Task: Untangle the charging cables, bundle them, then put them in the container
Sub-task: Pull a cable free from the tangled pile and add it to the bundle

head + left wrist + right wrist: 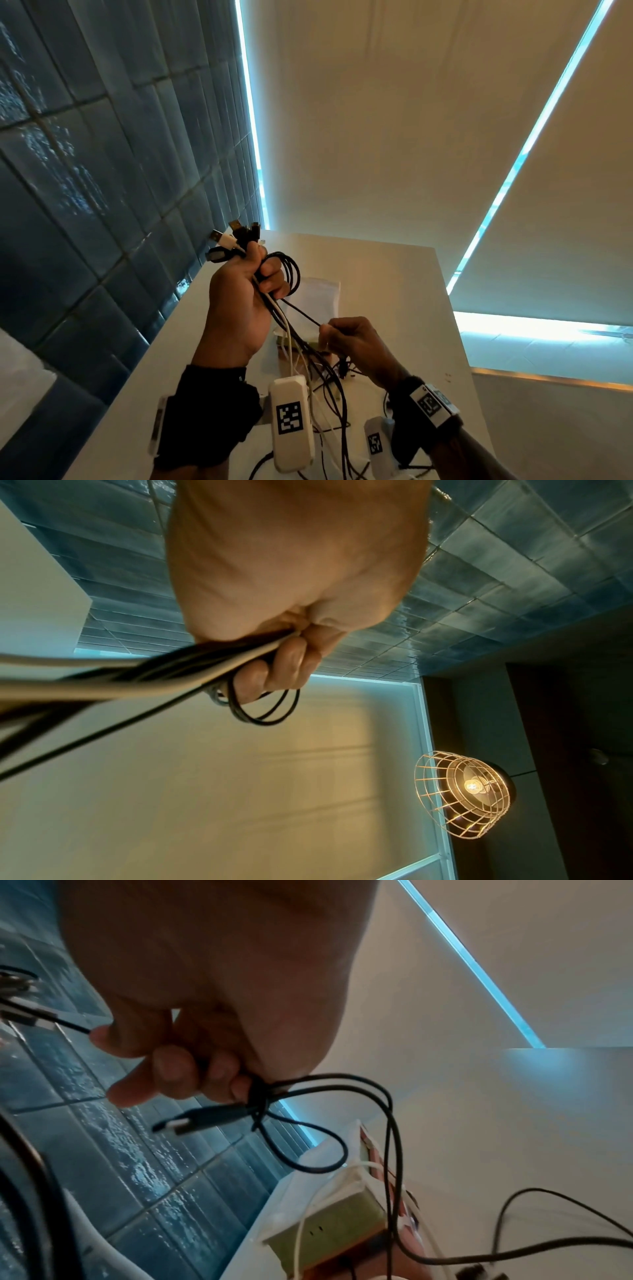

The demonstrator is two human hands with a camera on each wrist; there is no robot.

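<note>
My left hand (250, 277) is raised above the white table (394, 284) and grips a bunch of black and white charging cables (291, 274); their USB plugs (227, 240) stick out above the fist. In the left wrist view the cables (154, 669) run through the curled fingers (270, 669), with black loops below. My right hand (346, 339) sits lower and to the right, pinching a thin black cable (303, 313) stretched from the bunch. In the right wrist view that hand's fingers (178, 1069) hold a knotted black cable (257, 1102) with a plug end (192, 1121) hanging free.
A small green and brown box (329, 1229) stands on the table under loose cables (329, 404). A clear plastic bag (318, 298) lies behind the hands. A blue tiled wall (102, 171) is on the left; a caged lamp (462, 794) hangs overhead.
</note>
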